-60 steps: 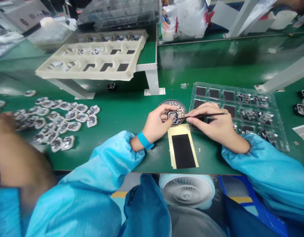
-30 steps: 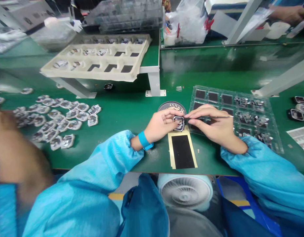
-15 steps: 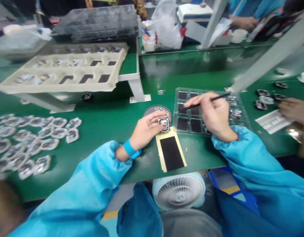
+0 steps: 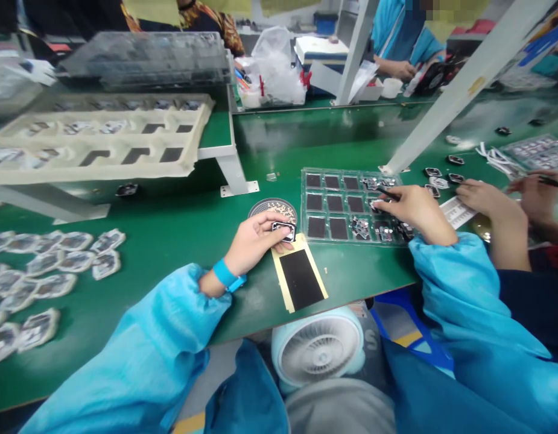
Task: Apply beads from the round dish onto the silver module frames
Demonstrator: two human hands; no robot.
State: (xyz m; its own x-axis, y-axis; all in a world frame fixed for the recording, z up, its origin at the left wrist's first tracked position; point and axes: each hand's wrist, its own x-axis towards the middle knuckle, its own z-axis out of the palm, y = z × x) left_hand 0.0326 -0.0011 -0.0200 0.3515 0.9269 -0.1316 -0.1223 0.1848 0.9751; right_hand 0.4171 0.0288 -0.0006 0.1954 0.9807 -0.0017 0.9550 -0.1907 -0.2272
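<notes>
My left hand grips a small square device housing with a dark rim and pale inside, the thumb across it. It is above the top end of a yellow backing sheet bearing a black rectangle. Behind the fingers lies a round grey dish of tiny tan pieces. My right hand is closed on black tweezers, over the right part of a clear compartment tray. Black squares fill several of its compartments, small metallic parts others. The tweezers' tips are hard to make out.
Pale-rimmed housings lie in rows at left. A cream tray of parts rests on a raised shelf. A slanted white post stands beyond the clear tray. At right, a co-worker's hands are near a white strip.
My right hand has moved right across the clear tray with the tweezers, from its left side to the metallic parts. My left hand still holds the housing, now tilted differently. The view has shifted.
</notes>
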